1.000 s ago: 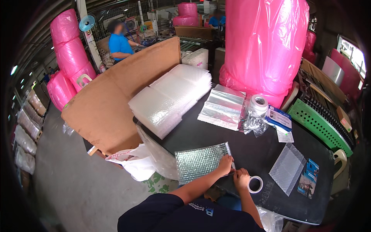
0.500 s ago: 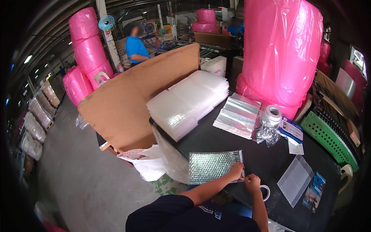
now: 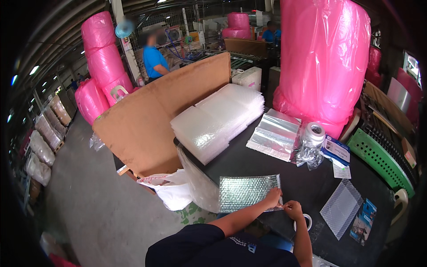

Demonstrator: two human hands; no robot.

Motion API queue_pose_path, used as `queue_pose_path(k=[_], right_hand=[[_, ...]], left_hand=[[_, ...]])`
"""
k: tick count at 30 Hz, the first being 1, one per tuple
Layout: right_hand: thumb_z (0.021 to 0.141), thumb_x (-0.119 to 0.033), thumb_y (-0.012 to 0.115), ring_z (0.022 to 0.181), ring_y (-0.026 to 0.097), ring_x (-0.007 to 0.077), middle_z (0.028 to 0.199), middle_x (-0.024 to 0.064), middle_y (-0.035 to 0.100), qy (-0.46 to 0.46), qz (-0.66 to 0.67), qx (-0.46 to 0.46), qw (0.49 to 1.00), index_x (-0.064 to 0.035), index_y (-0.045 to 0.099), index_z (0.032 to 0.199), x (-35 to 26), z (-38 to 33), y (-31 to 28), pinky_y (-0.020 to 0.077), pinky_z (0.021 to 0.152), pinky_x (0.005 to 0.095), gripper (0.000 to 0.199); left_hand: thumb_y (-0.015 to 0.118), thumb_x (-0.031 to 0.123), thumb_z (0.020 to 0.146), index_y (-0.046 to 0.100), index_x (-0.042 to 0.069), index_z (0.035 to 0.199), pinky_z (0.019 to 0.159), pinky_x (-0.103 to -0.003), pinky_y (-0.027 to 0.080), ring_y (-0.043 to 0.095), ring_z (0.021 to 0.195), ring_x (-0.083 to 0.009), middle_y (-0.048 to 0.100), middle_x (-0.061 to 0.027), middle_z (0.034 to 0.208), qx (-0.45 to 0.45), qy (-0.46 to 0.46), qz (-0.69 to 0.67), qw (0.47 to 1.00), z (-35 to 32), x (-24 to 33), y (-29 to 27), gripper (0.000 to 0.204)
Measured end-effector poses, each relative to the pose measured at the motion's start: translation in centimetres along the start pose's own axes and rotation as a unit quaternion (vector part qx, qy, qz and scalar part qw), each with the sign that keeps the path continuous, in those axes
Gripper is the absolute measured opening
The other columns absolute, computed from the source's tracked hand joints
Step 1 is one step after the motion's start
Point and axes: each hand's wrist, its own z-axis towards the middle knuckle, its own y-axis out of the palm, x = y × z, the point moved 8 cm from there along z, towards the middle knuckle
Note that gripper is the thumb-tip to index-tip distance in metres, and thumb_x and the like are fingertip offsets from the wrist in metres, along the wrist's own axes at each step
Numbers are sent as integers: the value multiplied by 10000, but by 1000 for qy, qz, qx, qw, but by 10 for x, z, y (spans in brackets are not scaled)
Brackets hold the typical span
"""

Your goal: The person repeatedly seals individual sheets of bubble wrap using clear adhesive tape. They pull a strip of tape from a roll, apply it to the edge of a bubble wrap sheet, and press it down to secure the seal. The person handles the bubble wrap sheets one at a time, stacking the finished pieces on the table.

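A silvery bubble-wrap pouch point(image 3: 244, 190) lies flat at the near edge of the black table, a pale strip along its right end. My left hand point(image 3: 273, 197) is closed over the pouch's right end, near that strip. Just beside it, at the lower right corner, my right hand point(image 3: 292, 210) has its fingers pinched together; whatever they hold is too small to make out. Under my right wrist lies a white roll of tape point(image 3: 308, 219), partly covered by the arm.
A stack of clear bubble-wrap sheets point(image 3: 213, 122) stands behind the pouch, beside a brown board point(image 3: 142, 115). Clear plastic bags point(image 3: 275, 133), wrapped tape rolls point(image 3: 315, 130), another bubble-wrap pouch point(image 3: 341, 208) and a printed leaflet point(image 3: 364, 222) lie rightward. A large pink roll point(image 3: 322, 62) towers behind.
My hands and the pouch hold nearly the same positions. The whole view has shifted slightly, and the person in blue across the board has moved a little.
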Motion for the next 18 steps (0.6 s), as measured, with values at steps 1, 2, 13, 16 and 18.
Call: queue_pose_path(k=[1, 2, 13, 16, 18], right_hand=[[703, -104, 628, 624, 618, 177, 669, 87, 627, -14, 2, -10, 1000, -29, 646, 690, 1, -1, 0, 481, 590, 286, 78], [724, -75, 611, 607, 606, 144, 659, 75, 626, -28, 5, -19, 999, -17, 641, 699, 2, -1, 0, 471, 578, 266, 70], [720, -227, 681, 1086, 425, 349, 1105, 124, 490, 70, -184, 124, 973, -106, 558, 1048, -41, -52, -47, 319, 925, 481, 371], [728, -287, 681, 1119, 379, 385, 1204, 179, 404, 175, -247, 340, 890, -117, 474, 1170, -52, -90, -54, 290, 935, 515, 517], [747, -395, 643, 1169, 322, 427, 1276, 235, 318, 226, -220, 323, 892, -132, 404, 1253, -20, -102, -39, 261, 950, 545, 618]], left_hand=[[862, 214, 419, 543, 48, 871, 777, -389, 426, 512, 900, -345, 525, -144, 919, -7, -4, 1, 1000, -1, 3, 1, 577], [861, 212, 420, 545, 48, 874, 778, -390, 424, 512, 900, -346, 527, -144, 919, -14, -8, 3, 1000, -1, 4, 1, 578], [854, 263, 469, 523, 33, 977, 831, -412, 404, 476, 959, -350, 478, -165, 992, -30, -13, 25, 999, -18, 32, -18, 648], [854, 309, 482, 494, 17, 1057, 861, -415, 402, 458, 996, -347, 445, -167, 1038, -11, -3, 18, 1000, -24, 30, -17, 739], [842, 313, 507, 491, 18, 1082, 875, -404, 401, 459, 1013, -335, 445, -165, 1054, -7, 20, 22, 1000, -28, 35, -20, 735]])
